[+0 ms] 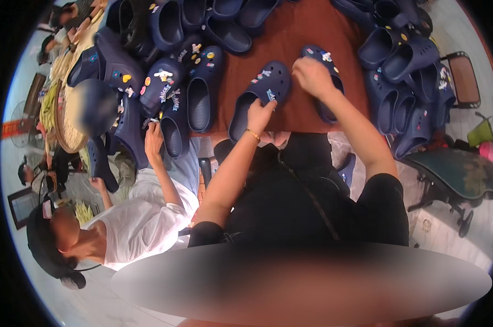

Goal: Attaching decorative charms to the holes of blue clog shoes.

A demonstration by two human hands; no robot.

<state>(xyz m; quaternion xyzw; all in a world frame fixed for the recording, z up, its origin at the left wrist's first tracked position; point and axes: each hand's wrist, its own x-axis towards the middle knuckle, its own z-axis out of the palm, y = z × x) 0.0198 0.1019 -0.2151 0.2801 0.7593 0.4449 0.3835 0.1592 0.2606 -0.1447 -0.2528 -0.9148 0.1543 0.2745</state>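
Two navy clogs lie before me on a brown-covered table (290, 27). The one on the left, a navy clog (272, 76) with small decorative charms on its upper, points its toe away from me. My left hand (262, 113) is closed on its side, the thumb near a light blue charm. Over the toe of the second navy clog (336, 83) is my right hand (312, 77), its fingers pinched together. Whatever sits between those fingertips is too small to make out. A white charm (326, 56) shows on that clog just beyond my hand, and my wrist covers part of its upper.
Navy clogs with charms (165, 82) are heaped along the table's left side, and more clogs (404, 60) pile up on the right. A co-worker in a white shirt (143, 212) handles clogs at my left. A dark-topped chair (453, 169) stands to the right.
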